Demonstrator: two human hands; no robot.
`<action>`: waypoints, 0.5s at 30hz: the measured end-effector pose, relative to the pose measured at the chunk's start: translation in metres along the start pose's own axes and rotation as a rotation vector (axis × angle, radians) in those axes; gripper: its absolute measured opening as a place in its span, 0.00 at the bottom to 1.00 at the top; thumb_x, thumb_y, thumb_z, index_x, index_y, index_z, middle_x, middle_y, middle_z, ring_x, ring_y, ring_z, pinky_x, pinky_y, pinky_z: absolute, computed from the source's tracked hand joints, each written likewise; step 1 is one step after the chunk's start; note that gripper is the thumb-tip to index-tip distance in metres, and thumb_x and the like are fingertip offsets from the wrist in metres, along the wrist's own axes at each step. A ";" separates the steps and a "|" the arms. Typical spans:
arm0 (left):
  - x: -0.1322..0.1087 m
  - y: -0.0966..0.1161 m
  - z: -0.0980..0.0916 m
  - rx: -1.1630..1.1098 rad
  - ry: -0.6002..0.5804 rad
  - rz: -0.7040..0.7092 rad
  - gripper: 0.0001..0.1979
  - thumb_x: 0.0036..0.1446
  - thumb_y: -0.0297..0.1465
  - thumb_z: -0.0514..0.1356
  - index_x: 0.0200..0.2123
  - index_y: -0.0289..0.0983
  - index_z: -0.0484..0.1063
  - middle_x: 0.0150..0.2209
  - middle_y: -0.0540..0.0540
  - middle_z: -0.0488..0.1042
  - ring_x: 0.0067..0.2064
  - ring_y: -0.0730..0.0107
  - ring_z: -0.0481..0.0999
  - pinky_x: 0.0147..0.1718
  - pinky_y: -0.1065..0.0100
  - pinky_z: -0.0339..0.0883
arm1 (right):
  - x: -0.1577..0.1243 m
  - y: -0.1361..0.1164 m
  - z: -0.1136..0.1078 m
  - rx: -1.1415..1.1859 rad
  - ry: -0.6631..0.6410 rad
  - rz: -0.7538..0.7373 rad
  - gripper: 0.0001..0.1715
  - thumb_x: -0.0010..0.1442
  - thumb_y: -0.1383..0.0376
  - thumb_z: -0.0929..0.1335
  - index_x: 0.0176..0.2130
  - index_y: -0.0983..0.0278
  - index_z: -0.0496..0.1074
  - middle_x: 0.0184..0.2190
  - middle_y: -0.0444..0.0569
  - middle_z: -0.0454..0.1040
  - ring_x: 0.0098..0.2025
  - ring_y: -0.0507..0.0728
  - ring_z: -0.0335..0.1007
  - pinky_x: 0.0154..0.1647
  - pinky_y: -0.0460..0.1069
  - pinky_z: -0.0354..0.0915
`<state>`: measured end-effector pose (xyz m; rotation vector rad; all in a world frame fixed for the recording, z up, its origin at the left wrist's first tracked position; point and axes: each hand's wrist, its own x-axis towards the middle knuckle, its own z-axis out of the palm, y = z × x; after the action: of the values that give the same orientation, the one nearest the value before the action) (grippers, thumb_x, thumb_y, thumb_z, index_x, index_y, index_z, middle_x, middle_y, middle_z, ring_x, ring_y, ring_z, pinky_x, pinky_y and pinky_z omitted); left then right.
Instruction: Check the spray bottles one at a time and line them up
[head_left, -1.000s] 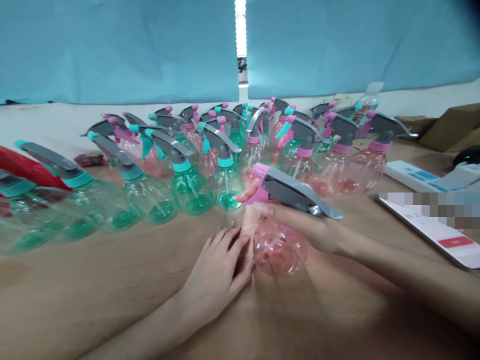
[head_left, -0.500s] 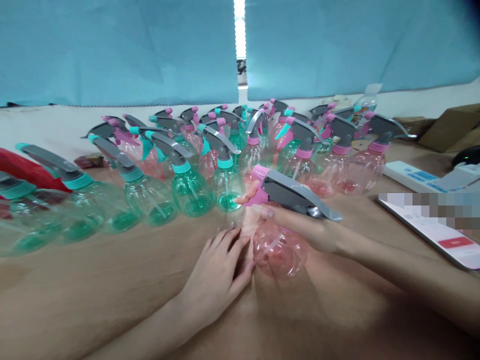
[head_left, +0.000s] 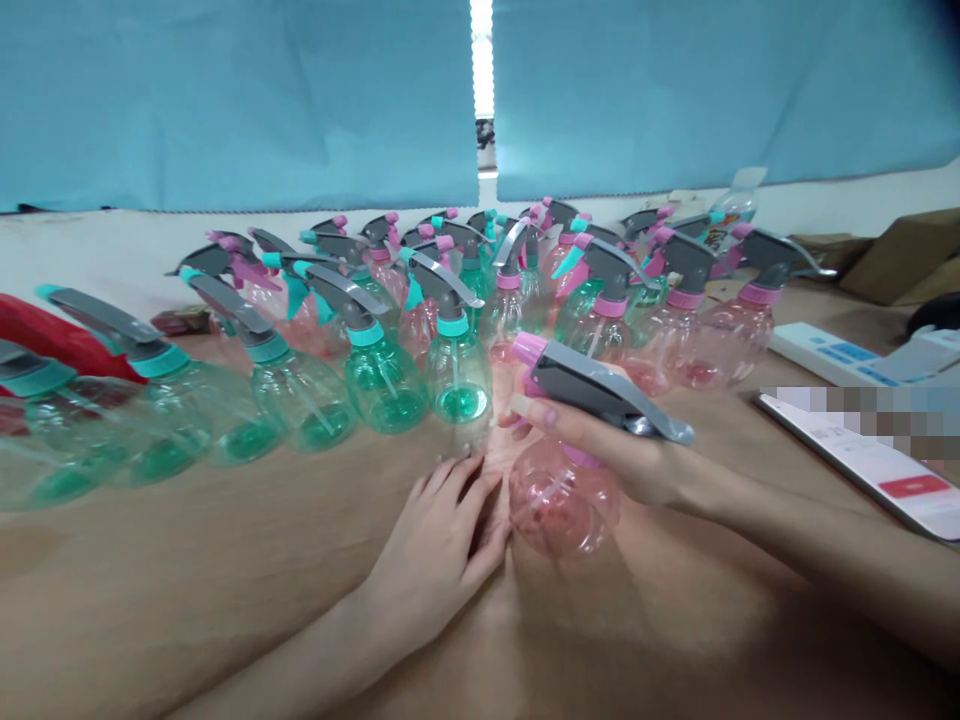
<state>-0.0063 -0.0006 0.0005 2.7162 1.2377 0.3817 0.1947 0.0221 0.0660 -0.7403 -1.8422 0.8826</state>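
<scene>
A pink spray bottle [head_left: 562, 500] with a grey and pink trigger head stands tilted at the middle of the table, its nozzle pointing up and left. My right hand [head_left: 615, 440] is wrapped around its neck and trigger, the thumb lying along the near side of the head. Part of the trigger is hidden behind the fingers. To the left of this bottle, my left hand [head_left: 446, 530] lies palm down on the wooden table [head_left: 300, 560], fingers slightly bent and apart, holding nothing. Just beyond it stands a green spray bottle [head_left: 459, 380] with a turquoise collar.
Several green spray bottles [head_left: 304, 395] line the left side, and several pink ones [head_left: 731, 335] stand at the back right. A phone [head_left: 862, 465] lies at the right, near a white box [head_left: 825, 350] and a cardboard box [head_left: 900, 255]. Red material [head_left: 60, 335] shows far left.
The fingers of my right hand have curled in closer at the trigger, and the pink bottle has shifted slightly right. My left hand has stayed in place.
</scene>
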 end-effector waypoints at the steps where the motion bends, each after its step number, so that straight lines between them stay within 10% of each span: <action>1: 0.000 0.000 0.000 -0.002 0.005 0.000 0.17 0.65 0.34 0.53 0.55 0.37 0.65 0.58 0.37 0.66 0.58 0.48 0.64 0.52 0.47 0.62 | 0.000 -0.001 0.000 -0.012 0.008 -0.004 0.17 0.64 0.55 0.64 0.27 0.60 0.60 0.24 0.40 0.54 0.27 0.51 0.53 0.28 0.48 0.55; 15: 0.001 0.001 -0.001 -0.006 -0.013 0.001 0.15 0.64 0.33 0.55 0.52 0.35 0.67 0.58 0.35 0.66 0.59 0.47 0.64 0.53 0.46 0.61 | 0.000 0.001 0.002 0.127 -0.033 0.072 0.05 0.63 0.61 0.65 0.35 0.59 0.66 0.30 0.41 0.65 0.33 0.51 0.62 0.37 0.48 0.61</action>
<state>-0.0055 -0.0008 0.0016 2.7099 1.2297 0.3672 0.1933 0.0224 0.0644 -0.7201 -1.7796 1.0535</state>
